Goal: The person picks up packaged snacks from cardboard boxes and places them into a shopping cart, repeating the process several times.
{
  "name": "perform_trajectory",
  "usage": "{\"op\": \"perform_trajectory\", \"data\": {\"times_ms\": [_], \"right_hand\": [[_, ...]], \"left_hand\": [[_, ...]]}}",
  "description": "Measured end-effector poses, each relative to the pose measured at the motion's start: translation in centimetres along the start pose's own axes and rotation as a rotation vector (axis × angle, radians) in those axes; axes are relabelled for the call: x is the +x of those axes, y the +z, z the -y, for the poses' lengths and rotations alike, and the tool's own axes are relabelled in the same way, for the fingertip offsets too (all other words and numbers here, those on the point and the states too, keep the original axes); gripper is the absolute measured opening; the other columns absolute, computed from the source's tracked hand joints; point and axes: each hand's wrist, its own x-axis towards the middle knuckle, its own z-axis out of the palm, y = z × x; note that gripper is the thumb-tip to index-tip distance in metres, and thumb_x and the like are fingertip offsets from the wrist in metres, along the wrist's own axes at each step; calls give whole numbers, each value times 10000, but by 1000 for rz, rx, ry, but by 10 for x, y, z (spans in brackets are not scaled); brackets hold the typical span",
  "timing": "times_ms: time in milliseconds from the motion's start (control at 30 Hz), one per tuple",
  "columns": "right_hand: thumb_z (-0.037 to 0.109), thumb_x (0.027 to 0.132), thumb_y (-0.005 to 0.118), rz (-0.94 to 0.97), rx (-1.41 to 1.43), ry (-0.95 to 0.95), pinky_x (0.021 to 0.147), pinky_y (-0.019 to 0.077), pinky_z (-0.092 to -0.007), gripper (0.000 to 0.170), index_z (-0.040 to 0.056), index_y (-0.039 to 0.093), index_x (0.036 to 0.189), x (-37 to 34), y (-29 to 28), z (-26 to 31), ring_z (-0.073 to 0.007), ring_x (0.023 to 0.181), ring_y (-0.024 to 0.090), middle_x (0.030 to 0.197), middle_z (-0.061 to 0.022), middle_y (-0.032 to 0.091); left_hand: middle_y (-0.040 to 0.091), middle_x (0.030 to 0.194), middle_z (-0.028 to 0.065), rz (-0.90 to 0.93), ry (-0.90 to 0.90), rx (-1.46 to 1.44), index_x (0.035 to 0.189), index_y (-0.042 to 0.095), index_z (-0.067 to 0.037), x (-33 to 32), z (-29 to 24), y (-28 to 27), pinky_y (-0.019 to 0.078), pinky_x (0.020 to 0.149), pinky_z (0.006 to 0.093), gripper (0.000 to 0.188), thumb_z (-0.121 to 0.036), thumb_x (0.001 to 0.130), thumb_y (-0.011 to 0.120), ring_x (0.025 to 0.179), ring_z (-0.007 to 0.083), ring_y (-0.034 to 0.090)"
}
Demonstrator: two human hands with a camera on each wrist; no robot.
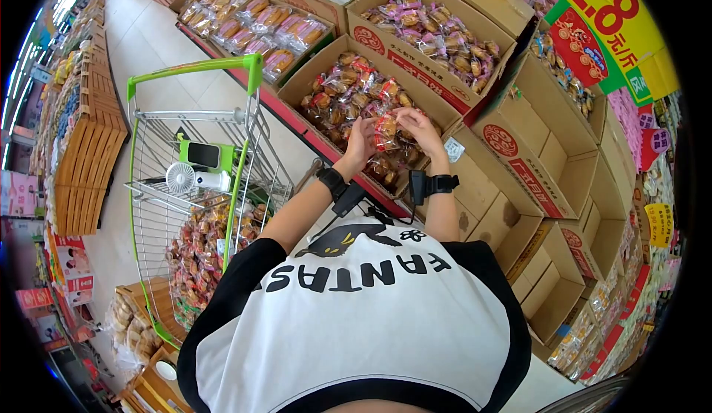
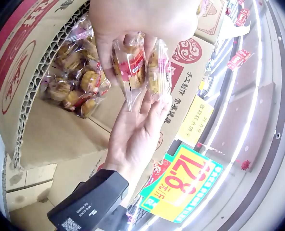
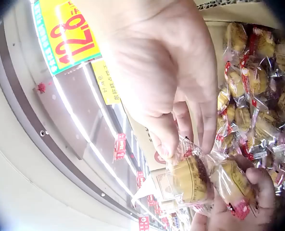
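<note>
Both hands are raised over a cardboard box (image 1: 294,98) of wrapped mooncakes (image 1: 343,86). My left hand (image 1: 361,144) holds one mooncake (image 2: 131,67) in a clear wrapper with a red label, its fingers curled about it. Close beside that, my right hand (image 1: 420,127) pinches a second wrapped mooncake (image 3: 189,179) by thumb and fingers. In the right wrist view the two packets overlap, the left hand's mooncake (image 3: 233,182) at the lower right. Part of the left hand (image 3: 262,192) is hidden behind its packet there.
A shopping cart (image 1: 252,64) with a green handle stands at the left, carrying many wrapped packets (image 1: 204,246) and a small fan (image 1: 180,178). More cardboard boxes (image 1: 530,146) line the right side. A yellow price sign (image 1: 615,12) hangs at the upper right.
</note>
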Motion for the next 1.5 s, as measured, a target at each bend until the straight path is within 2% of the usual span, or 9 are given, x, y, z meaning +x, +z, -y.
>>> {"op": "perform_trajectory", "data": {"times_ms": [200, 433, 533, 700, 933, 1033, 1167, 1233, 1500], "right_hand": [[161, 815, 503, 60, 7, 13, 837, 365, -276, 112, 53, 520, 837, -3, 2, 7, -140, 952, 460, 1082, -38, 488], [160, 811, 509, 196, -169, 10, 869, 327, -274, 97, 64, 519, 822, 3, 8, 8, -147, 1033, 415, 1117, -30, 443], [156, 808, 515, 142, -314, -113, 838, 353, -263, 119, 71, 522, 892, 5, 16, 14, -144, 1025, 430, 1120, -24, 436], [147, 782, 559, 86, -6, 102, 769, 435, -275, 412, 111, 389, 1155, 8, 46, 30, -175, 982, 476, 1181, -78, 403], [214, 823, 504, 287, -119, 55, 785, 432, -271, 557, 62, 222, 1278, 23, 106, 46, -175, 1024, 439, 1244, -127, 336], [187, 821, 508, 329, -142, 40, 786, 405, -235, 518, 29, 269, 1252, 18, 140, 66, -134, 989, 449, 1206, -107, 383], [103, 801, 523, 476, -245, -96, 804, 388, -238, 488, -1, 308, 1227, 18, 180, 68, -116, 959, 457, 1126, -68, 441], [94, 788, 539, 530, -18, -94, 818, 386, -242, 489, -1, 323, 1216, 17, 202, 62, -121, 972, 456, 1121, -71, 445], [132, 709, 642, 807, 3, -9, 781, 419, -259, 595, 13, 345, 1210, 8, 289, 62, -151, 953, 493, 1096, -117, 475]], "left_hand": [[447, 1044, 48, 28, -5, 71, 1076, 414, -80, -3, -3, 7, 406, 778, 378, 439, -438, 828, 355, 932, 176, 473], [475, 944, 18, -57, 44, 164, 1032, 433, -112, -8, -5, 11, 417, 650, 288, 299, -315, 817, 481, 853, 124, 483], [494, 927, 15, -45, 67, 109, 1015, 443, -112, -9, -10, 7, 450, 655, 290, 244, -265, 828, 481, 859, 127, 506], [470, 941, 17, -61, 179, 65, 1033, 425, -112, -34, -45, 10, 400, 577, 246, 240, -254, 843, 460, 793, 94, 489], [379, 1114, 88, -198, 629, 393, 1148, 331, -45, -65, -75, -16, 258, 906, 269, 329, -215, 870, 379, 1044, 174, 356], [391, 1081, 39, -330, 815, 613, 1189, 314, -93, -89, -81, -27, 323, 838, 232, 352, -222, 867, 368, 975, 117, 394], [290, 1208, 122, -307, 767, 425, 1225, 270, -36, -139, -96, -37, 211, 951, 278, 414, -175, 846, 362, 1132, 200, 287], [305, 1209, 117, -423, 798, 524, 1246, 254, -50, -155, -96, -56, 214, 953, 283, 445, -176, 840, 388, 1125, 204, 303], [460, 1057, 119, -612, 857, 399, 1287, 129, -95, -266, -101, -89, 420, 747, 264, 661, -79, 773, 544, 884, 143, 501]]}}
